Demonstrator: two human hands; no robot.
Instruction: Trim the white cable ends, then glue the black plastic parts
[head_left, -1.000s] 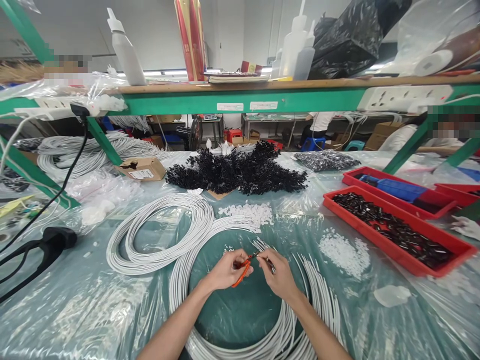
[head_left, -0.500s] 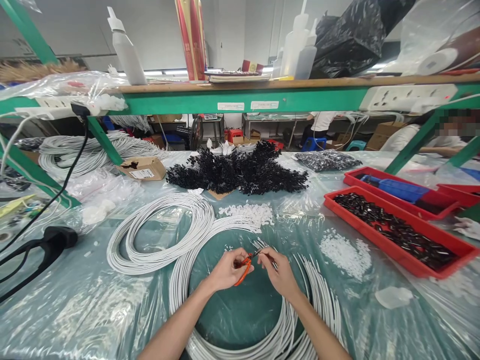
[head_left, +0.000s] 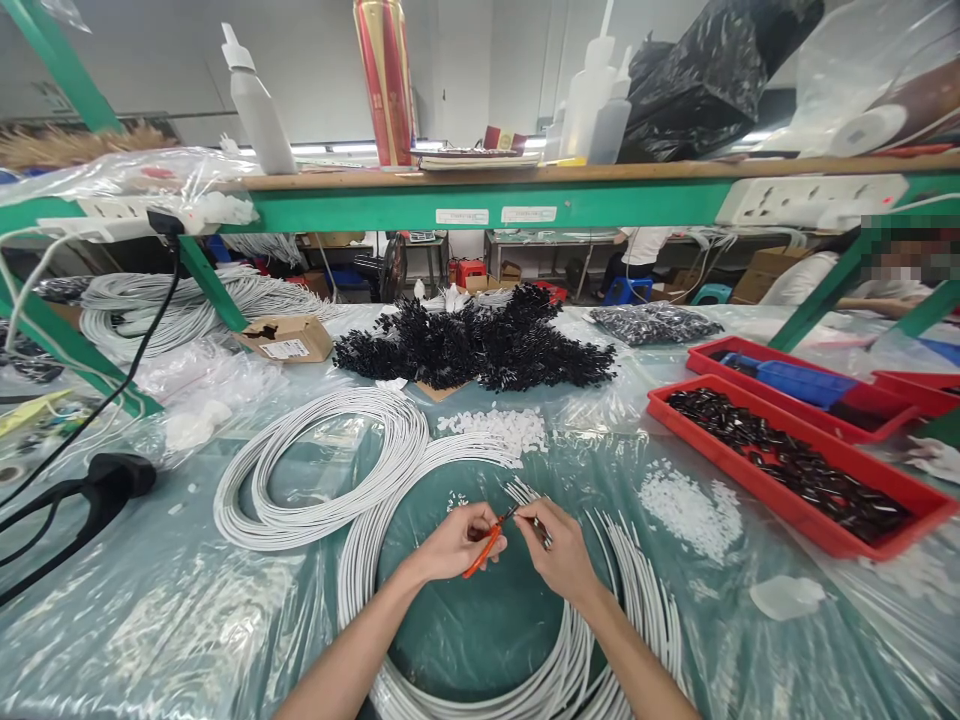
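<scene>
My left hand [head_left: 461, 541] is closed around orange-handled pliers [head_left: 487, 549], with their dark jaws pointing right toward my other fingers. Pinched in my right hand [head_left: 553, 548] is the end of a white cable, close to the jaw tips; a dark piece shows among the fingers. Both hands are over a large coil of white cables [head_left: 358, 570], whose loose ends [head_left: 521, 489] fan out behind and to the right of my right hand. Small white bits [head_left: 456, 499] lie on the mat just beyond my left hand.
A second white cable coil [head_left: 262, 480] lies left. Behind are piled black-tipped cables [head_left: 480, 340] and white pieces [head_left: 499, 430]. On the right, a red tray [head_left: 667, 400] holds dark tubes, beside white bits [head_left: 694, 508]. A green shelf [head_left: 337, 210] spans the back; black glasses [head_left: 112, 480] lie left.
The pliers have turned in my left hand, their handles now closer together and angled down-left. My right hand has shifted slightly, with its fingers still pinched.
</scene>
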